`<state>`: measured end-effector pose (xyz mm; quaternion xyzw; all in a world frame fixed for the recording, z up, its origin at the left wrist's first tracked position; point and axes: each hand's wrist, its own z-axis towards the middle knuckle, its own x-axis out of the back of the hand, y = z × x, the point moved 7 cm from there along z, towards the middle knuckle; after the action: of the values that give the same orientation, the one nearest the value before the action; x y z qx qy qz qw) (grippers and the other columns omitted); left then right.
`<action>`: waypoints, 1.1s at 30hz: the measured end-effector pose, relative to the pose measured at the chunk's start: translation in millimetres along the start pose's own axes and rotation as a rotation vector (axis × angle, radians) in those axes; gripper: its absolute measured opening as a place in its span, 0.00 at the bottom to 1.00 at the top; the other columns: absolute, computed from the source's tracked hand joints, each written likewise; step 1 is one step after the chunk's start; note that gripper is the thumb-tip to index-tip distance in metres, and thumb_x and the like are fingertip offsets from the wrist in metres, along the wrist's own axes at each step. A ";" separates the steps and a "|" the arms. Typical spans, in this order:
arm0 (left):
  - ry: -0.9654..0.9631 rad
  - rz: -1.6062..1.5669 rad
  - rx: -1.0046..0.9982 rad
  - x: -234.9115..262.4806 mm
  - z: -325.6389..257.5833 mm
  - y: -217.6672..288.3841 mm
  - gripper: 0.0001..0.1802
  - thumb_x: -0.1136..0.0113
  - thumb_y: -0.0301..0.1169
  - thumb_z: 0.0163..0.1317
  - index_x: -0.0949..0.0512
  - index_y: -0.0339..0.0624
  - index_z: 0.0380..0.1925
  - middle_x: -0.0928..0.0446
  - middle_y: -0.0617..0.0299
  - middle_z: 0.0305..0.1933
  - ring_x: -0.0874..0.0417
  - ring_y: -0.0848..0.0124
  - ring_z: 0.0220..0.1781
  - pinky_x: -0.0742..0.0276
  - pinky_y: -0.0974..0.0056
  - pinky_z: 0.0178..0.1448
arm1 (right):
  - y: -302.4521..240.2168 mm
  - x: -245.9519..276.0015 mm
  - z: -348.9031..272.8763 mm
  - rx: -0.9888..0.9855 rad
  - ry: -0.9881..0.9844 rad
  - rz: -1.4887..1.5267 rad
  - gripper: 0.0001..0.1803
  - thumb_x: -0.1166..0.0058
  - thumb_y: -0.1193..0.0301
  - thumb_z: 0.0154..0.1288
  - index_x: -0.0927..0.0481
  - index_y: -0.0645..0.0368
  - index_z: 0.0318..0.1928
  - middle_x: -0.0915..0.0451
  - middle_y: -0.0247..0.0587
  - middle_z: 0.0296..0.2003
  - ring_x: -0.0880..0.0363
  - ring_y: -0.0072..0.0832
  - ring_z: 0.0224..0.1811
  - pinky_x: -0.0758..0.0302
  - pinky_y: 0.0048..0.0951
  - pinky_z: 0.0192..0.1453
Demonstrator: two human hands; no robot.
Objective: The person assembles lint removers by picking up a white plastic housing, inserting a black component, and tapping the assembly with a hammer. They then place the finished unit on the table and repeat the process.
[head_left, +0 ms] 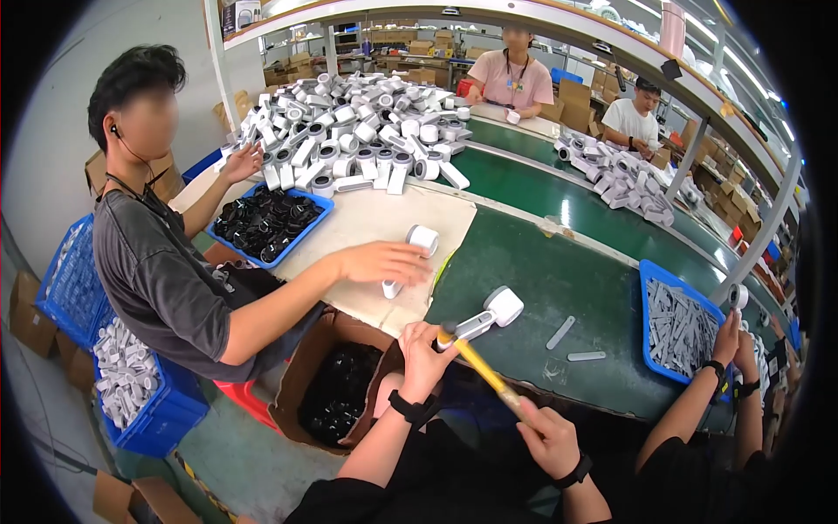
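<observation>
My left hand (421, 356) is closed around the grey handle end of a white handheld device with a round head (504, 306). The device leans over the near edge of the green table. In my right hand (553, 443) is the yellow handle of a hammer (489, 374). The hammer's dark head meets the device's handle end beside my left fingers; whether they touch, I cannot tell. Two loose grey strips (560, 333) lie to the right of the device. A co-worker's hand (384, 262) hovers just beyond, over another white device (423, 239).
A large heap of white devices (349, 131) covers the far left tabletop. Blue trays hold black parts (266, 223) and grey strips (681, 327). An open cardboard box (292, 397) stands below the left edge. Co-workers sit left, right and across the conveyor (524, 188).
</observation>
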<state>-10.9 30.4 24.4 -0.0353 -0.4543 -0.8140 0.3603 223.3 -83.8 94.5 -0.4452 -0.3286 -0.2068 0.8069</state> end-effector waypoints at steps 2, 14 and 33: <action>-0.015 -0.007 0.039 -0.1 3.3 -3.3 0.18 0.22 0.38 0.44 0.14 0.45 0.35 0.21 0.62 0.34 0.25 0.60 0.46 0.34 0.58 0.55 | 3.4 -5.8 1.4 -0.011 -0.038 -0.006 0.27 0.36 0.80 0.56 0.21 0.59 0.58 0.23 0.44 0.27 0.22 0.39 0.26 0.26 0.31 0.32; -0.106 0.065 0.005 2.2 7.8 13.8 0.16 0.24 0.38 0.46 0.16 0.46 0.35 0.21 0.60 0.34 0.24 0.60 0.46 0.35 0.56 0.55 | 32.6 20.5 -5.1 -0.077 0.247 0.076 0.27 0.38 0.82 0.56 0.23 0.65 0.59 0.23 0.44 0.28 0.25 0.30 0.27 0.29 0.28 0.34; 0.099 0.245 -0.004 37.4 108.5 -37.2 0.17 0.29 0.31 0.52 0.19 0.33 0.39 0.22 0.44 0.40 0.20 0.47 0.41 0.23 0.52 0.47 | 89.7 6.9 -34.7 -0.256 0.274 0.269 0.29 0.40 0.82 0.59 0.27 0.68 0.63 0.25 0.31 0.29 0.30 0.14 0.28 0.32 0.17 0.33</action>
<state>-90.7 104.9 75.7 -0.0509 -0.4266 -0.7656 0.4789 296.3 -67.3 33.6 -0.5516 -0.1247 -0.1959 0.8011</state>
